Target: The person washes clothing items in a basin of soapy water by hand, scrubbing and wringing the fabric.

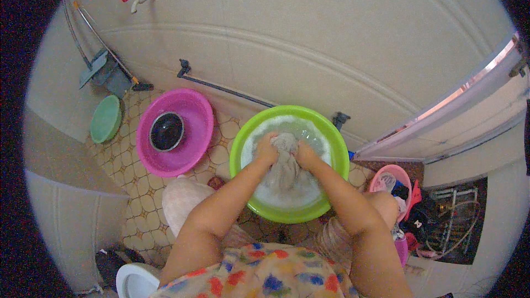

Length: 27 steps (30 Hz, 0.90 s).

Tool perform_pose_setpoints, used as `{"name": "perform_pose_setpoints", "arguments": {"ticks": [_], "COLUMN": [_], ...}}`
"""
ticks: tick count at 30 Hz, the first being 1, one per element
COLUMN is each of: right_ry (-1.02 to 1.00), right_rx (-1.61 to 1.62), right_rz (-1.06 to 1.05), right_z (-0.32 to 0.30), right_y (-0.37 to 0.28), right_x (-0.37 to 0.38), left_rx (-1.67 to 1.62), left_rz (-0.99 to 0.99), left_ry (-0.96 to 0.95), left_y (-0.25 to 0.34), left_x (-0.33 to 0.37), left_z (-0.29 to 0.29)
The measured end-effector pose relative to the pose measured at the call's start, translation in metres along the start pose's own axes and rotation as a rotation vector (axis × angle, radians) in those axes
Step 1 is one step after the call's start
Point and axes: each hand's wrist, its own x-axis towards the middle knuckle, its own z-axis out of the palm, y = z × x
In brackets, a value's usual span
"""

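A wet grey cloth (286, 168) lies bunched in soapy water inside a round lime-green basin (236, 157) on the floor in front of me. My left hand (267, 149) grips the cloth's left side near its top. On the opposite side my right hand (305, 154) is closed on the same cloth, a short way from the left one. The raised part of the cloth bulges between both hands, while its lower folds sink into the suds. White foam (317, 132) rings the water. My fingertips are partly hidden by the cloth.
Left of the basin stands a pink tub (201, 132) holding a dark round bowl (167, 131). Beyond it are a green basin (106, 119), a broom (142, 86) and a dustpan (113, 74). A wall tap (142, 1) sits above. At right is a pink basket (407, 179) of items.
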Motion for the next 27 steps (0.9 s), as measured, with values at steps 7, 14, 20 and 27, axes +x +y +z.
{"name": "perform_pose_setpoints", "arguments": {"ticks": [7, 14, 20, 27], "right_ry": [0.354, 0.315, 0.224, 0.076], "right_rx": [0.017, 0.284, 0.054, -0.375], "right_rz": [0.043, -0.119, -0.345, -0.224], "right_z": [0.017, 0.009, -0.004, -0.036], "right_y": [0.026, -0.059, -0.077, -0.046], "right_x": [0.003, -0.042, -0.067, -0.031], "left_rx": [-1.171, -1.257, -1.313, -1.337], "left_rz": [-0.677, -0.686, -0.747, -0.705], "left_ry": [-0.245, -0.358, -0.454, -0.378], "left_y": [0.052, 0.048, 0.022, 0.112], "left_x": [-0.008, -0.007, 0.006, -0.043], "left_z": [-0.007, -0.013, 0.012, -0.033]}}
